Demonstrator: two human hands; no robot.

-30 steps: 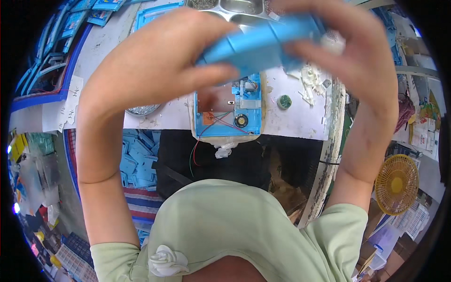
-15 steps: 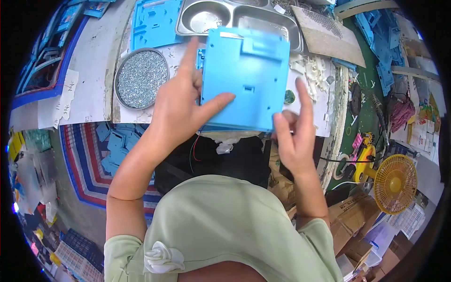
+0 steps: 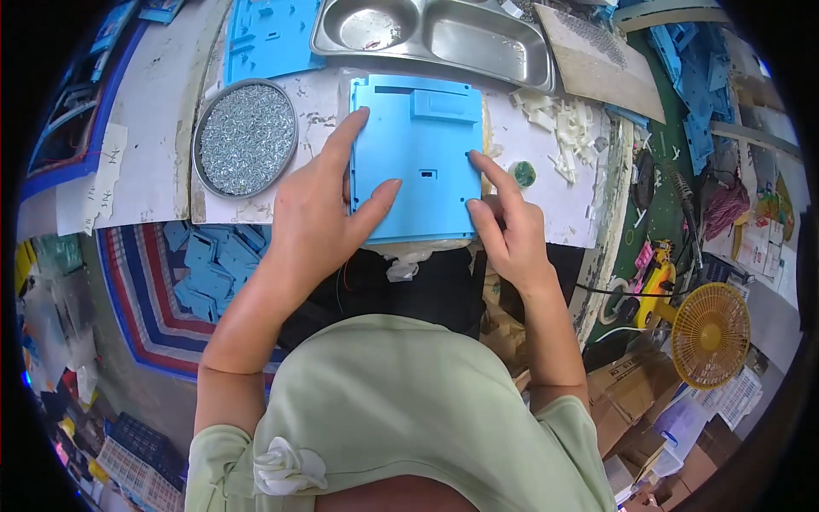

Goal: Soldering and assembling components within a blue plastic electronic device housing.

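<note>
A square, light-blue plastic housing (image 3: 414, 175) lies at the table's front edge, with a raised block, a small slot and several holes on its upper face. My left hand (image 3: 320, 205) holds its left side, thumb over the top face and index finger along the edge. On the right side, my right hand (image 3: 514, 226) grips the edge with thumb and index fingertips; its other fingers are curled. Thin wires (image 3: 344, 277) hang below the housing near my left wrist. What lies under the housing is mostly hidden.
Left of the housing stands a round metal dish (image 3: 246, 139) full of small screws. A steel compartment tray (image 3: 435, 38) and another blue panel (image 3: 271, 41) lie behind. White plastic pieces (image 3: 570, 132) and a green round object (image 3: 523, 174) are to the right. A yellow fan (image 3: 710, 334) stands farther right.
The housing has come down and slightly left, now lying level at the table edge. My right hand has moved left, and its index finger now touches the right side.
</note>
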